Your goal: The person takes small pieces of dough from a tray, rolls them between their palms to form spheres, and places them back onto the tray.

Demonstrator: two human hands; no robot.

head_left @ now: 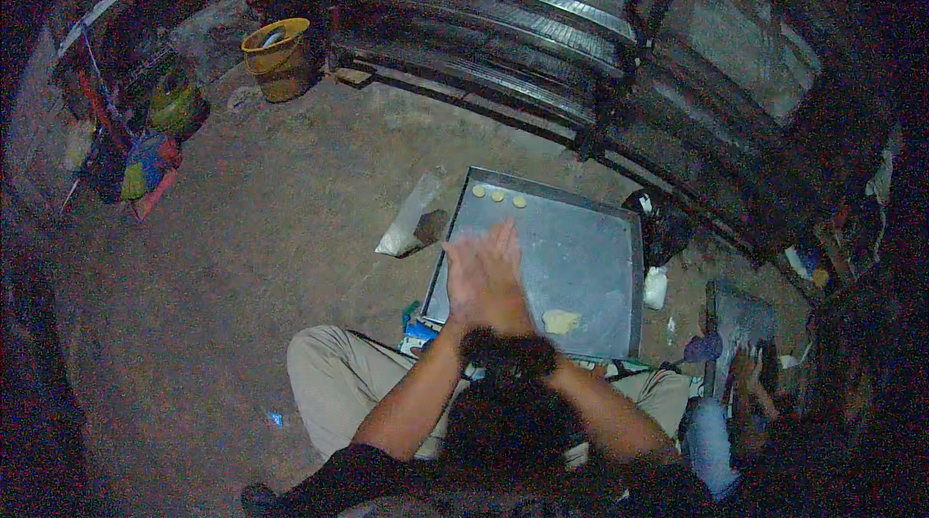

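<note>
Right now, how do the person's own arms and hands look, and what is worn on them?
Both forearms are bare from the elbow down. The left hand and right hand wear no gloves. No watch, ring or bracelet is visible, though the picture is dim. Dark short sleeves appear to cover the upper arms.

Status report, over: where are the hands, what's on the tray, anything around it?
Left hand and right hand pressed palm to palm above square grey metal tray. Three small pale dough balls at far edge, one flat dough lump near edge. White plastic bag lies left of tray.
</note>
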